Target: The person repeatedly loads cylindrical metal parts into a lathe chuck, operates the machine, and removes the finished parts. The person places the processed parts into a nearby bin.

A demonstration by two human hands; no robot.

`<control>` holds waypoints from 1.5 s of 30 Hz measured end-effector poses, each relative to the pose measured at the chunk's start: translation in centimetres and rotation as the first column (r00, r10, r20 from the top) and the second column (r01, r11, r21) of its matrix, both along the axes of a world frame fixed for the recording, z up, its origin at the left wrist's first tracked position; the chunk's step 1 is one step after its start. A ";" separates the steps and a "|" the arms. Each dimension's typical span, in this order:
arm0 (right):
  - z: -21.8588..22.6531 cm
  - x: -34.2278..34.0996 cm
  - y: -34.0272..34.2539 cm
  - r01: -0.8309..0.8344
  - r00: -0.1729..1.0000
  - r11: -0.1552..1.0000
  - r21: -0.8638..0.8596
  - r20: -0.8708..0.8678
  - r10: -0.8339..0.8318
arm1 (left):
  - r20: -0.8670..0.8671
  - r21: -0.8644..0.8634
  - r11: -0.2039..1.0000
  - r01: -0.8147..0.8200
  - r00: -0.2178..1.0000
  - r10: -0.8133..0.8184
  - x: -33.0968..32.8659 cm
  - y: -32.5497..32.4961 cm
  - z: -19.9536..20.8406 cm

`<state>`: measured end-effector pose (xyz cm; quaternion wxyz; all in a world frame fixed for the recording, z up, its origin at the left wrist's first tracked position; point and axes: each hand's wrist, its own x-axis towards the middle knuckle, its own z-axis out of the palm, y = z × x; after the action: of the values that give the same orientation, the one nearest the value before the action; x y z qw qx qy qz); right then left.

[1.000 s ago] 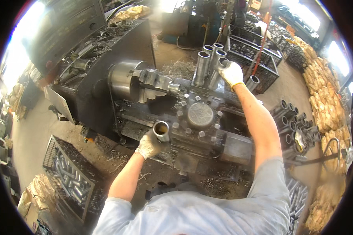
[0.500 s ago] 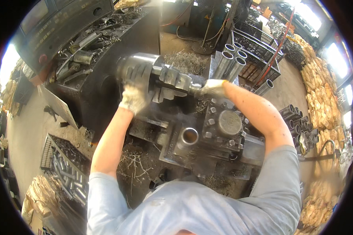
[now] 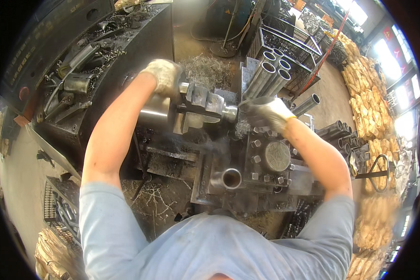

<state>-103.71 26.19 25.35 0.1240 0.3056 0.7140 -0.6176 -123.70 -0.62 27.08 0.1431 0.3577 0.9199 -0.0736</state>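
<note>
My left hand [image 3: 164,77], in a pale work glove, is curled at the far rim of a steel lathe chuck [image 3: 155,114]. Its fingertips are out of sight behind the rim, and whatever they may grip is hidden. Stepped jaws [image 3: 203,100] stick out from the chuck's face toward the right. Between them sits a short round metal piece [image 3: 230,113], its bright end showing. Just right of that end is my gloved right hand [image 3: 268,113], its fingers smeared by motion. Below it stands the tool post [image 3: 276,157], with a round cap and several square-headed bolts.
An upright metal tube [image 3: 231,178] stands on the carriage. Several steel tubes [image 3: 266,74] lean behind my right hand, near a black crate [image 3: 289,44]. Scrap parts and shavings cover the headstock top [image 3: 126,51]. Curled swarf [image 3: 155,200] lies below the machine.
My left hand has gone from the chuck's front to its far rim, its fingers now curled. My right hand has shifted slightly right, away from the round piece's end. The view has shifted too.
</note>
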 end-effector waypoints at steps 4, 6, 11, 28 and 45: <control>1.3 2.3 -3.3 -0.049 0.880 0.749 0.661 -0.326 0.346 | 0.153 0.049 0.999 -0.025 0.988 0.017 -0.3 1.2 0.9; -0.2 2.6 -6.2 -0.347 0.530 0.566 0.748 -0.342 0.776 | 0.092 0.190 0.982 -0.017 0.996 -0.001 0.9 0.5 0.4; 0.0 -1.7 -6.2 -0.090 0.800 0.851 0.517 -0.471 0.371 | -0.228 0.574 0.816 0.071 0.971 0.076 4.2 -4.2 -3.6; -8.0 -11.8 3.7 -0.971 0.239 0.218 0.097 0.353 0.905 | -0.504 0.700 0.679 0.223 0.828 0.247 7.1 -4.6 -6.7; 6.3 12.2 -6.1 0.106 0.807 -0.134 0.985 -0.006 0.591 | -0.231 0.933 0.322 0.159 0.952 0.200 16.1 -5.1 -6.1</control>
<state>-91.46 20.13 31.68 -0.1950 -0.0120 0.9764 0.0915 -107.59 -5.76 20.96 -0.2350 0.3457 0.8037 0.4235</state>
